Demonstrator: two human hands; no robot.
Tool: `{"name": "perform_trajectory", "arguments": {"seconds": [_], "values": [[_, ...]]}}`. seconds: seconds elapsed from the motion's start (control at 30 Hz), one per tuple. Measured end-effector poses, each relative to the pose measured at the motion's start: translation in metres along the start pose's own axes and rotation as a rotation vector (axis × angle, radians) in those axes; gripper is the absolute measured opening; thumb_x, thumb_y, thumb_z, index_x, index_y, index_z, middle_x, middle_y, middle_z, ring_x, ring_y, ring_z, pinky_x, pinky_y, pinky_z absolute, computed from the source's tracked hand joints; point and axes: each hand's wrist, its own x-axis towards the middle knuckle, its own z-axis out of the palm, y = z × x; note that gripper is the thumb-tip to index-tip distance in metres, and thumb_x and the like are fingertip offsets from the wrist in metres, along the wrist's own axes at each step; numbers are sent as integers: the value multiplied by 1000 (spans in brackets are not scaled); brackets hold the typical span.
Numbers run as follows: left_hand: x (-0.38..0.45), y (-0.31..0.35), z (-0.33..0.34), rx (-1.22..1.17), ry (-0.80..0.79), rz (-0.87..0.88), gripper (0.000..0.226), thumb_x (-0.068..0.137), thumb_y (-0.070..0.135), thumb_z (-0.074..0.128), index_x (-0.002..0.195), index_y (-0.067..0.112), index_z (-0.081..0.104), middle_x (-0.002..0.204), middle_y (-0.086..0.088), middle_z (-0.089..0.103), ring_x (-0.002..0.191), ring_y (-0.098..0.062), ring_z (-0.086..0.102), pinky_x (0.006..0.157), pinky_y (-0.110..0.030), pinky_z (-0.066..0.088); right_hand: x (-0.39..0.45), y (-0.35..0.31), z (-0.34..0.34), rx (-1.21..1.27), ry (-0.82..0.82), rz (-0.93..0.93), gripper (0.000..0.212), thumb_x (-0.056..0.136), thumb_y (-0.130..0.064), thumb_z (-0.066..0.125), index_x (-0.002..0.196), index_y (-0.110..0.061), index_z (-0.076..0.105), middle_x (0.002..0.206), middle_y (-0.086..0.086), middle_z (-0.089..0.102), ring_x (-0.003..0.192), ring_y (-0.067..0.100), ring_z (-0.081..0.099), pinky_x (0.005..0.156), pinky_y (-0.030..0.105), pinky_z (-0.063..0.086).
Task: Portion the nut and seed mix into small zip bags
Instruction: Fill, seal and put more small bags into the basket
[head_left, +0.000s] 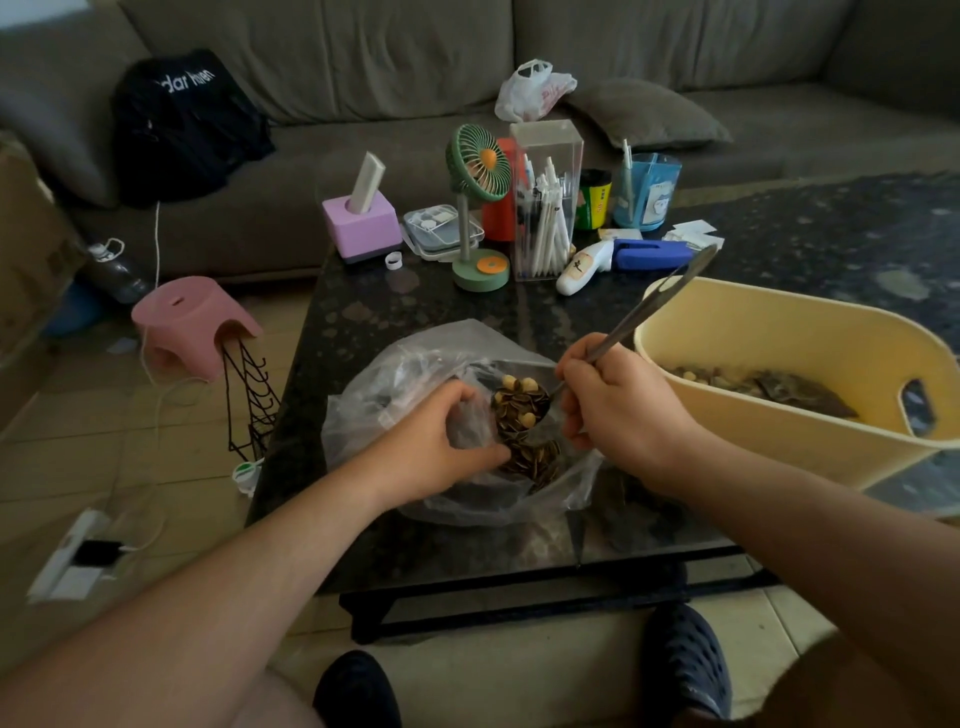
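My left hand (441, 441) grips a small clear zip bag (467, 423) and holds its mouth open over a larger clear plastic bag (410, 374) on the dark table. My right hand (618, 400) grips a long metal spoon (649, 306) whose bowl, heaped with sunflower seeds and pale round nuts (519, 402), sits at the small bag's mouth. More seeds (535, 462) show inside the bag below the spoon. A yellow tub (769, 332) at the right holds the rest of the nut and seed mix (753, 384).
At the back of the table (363, 322) stand a green desk fan (478, 171), a clear pen holder (545, 202), a pink box (361, 223), a blue cup (647, 189) and a blue stapler (652, 254). A pink stool (192, 322) sits on the floor at the left.
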Motion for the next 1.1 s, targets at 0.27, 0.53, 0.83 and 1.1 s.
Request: {"name": "perform_trajectory", "arguments": {"seconds": [0.27,0.53,0.83,1.1], "values": [[1,4,-8,-44,-18,-25,51,78,46,91,115,50,56,118,23,62,107,7,59,94,-17,48,0,0,-2,9,-35,59,20,109,-27,45,101,-21,63,83,4,67,75,23,70,74,50,64],[2,3,-5,-101,24,-82,70,78,49,90,139,43,55,139,21,53,130,-2,51,107,-26,41,-3,-21,-16,-10,40,-23,21,108,-23,45,99,-20,64,72,1,69,71,23,71,71,52,64],[6,17,0,-155,85,-90,74,75,52,92,140,43,58,128,25,54,101,13,50,75,-10,34,-6,-45,-25,-281,-12,-228,23,106,-28,45,93,-26,63,77,0,69,73,19,67,77,51,59],[9,16,7,-101,109,-70,82,73,58,91,145,41,56,132,29,55,126,2,53,97,-25,42,-2,-47,-20,-525,-37,-392,19,107,-28,45,98,-22,60,84,0,65,78,19,61,76,47,53]]}}
